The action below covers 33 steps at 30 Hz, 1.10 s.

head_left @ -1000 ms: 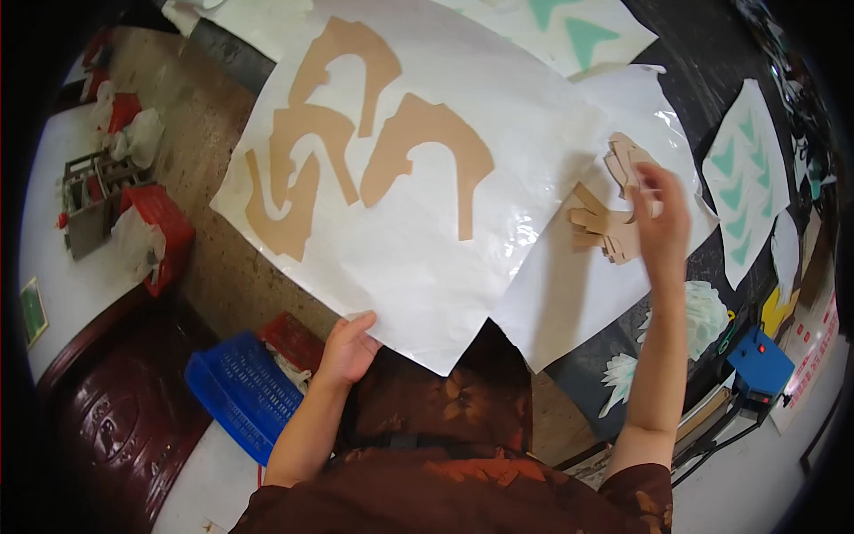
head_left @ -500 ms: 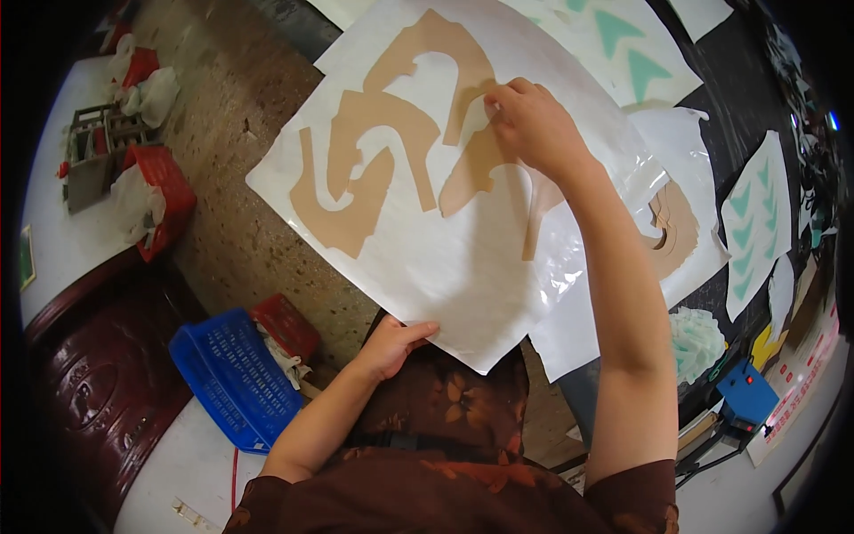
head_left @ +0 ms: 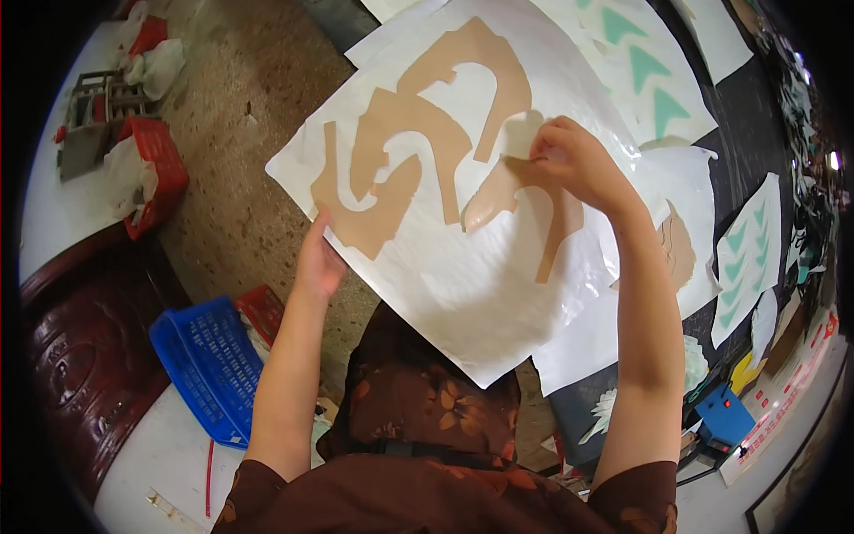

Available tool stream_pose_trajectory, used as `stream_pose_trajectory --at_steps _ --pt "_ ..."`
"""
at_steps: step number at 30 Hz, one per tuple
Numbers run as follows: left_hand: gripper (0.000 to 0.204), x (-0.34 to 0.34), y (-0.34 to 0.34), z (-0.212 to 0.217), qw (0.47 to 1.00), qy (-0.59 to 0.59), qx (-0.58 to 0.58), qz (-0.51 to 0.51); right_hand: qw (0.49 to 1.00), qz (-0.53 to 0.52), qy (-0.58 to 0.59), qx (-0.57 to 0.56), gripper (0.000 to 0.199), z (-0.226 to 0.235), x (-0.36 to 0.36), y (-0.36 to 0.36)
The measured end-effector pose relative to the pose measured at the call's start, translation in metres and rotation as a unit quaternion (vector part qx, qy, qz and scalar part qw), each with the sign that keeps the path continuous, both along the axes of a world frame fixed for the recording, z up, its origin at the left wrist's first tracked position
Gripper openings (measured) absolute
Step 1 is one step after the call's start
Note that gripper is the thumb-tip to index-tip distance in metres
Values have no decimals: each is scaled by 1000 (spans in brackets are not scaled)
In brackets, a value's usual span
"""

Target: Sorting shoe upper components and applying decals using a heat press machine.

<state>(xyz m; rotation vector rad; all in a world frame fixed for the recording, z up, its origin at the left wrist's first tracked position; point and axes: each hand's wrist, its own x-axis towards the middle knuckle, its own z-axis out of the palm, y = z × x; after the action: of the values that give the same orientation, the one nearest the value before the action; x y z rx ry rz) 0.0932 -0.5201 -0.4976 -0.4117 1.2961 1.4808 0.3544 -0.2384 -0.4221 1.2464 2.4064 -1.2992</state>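
A large white sheet (head_left: 445, 303) spreads before me, with several tan curved cut-out pieces lying on its surface. My left hand (head_left: 318, 258) grips the sheet's left edge, thumb on top and the other fingers hidden below. Close by it is the lower left tan piece (head_left: 378, 227). My right hand (head_left: 574, 160) is closed in a pinch at the top of the right-hand tan piece (head_left: 556, 214), whose upper part looks lifted off the sheet. Farther off lie a middle tan piece (head_left: 414, 116) and an upper tan piece (head_left: 471, 44).
On the dark table (head_left: 725, 98) to the right lie a sheet with green arrow shapes (head_left: 640, 62), a smaller such sheet (head_left: 747, 258) and another tan piece (head_left: 678, 249). A blue device (head_left: 725, 414) stands at the lower right. A blue basket (head_left: 213, 365) is at the left.
My left hand has moved up along the sheet's left edge. The sheet has shifted slightly right and down. My right hand has moved right and down with the top of the tan piece.
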Motion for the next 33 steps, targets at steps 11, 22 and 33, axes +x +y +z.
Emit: stream_pose_trajectory --at_steps 11,22,33 --pt "42 0 5 -10 999 -19 -30 9 738 101 482 -461 13 77 63 -21" --pt "41 20 3 1 998 -11 -53 -38 983 -9 133 123 18 -28 -116 87" --pt "43 10 -2 -6 999 24 -21 -38 995 -42 25 85 28 -38 -144 112"
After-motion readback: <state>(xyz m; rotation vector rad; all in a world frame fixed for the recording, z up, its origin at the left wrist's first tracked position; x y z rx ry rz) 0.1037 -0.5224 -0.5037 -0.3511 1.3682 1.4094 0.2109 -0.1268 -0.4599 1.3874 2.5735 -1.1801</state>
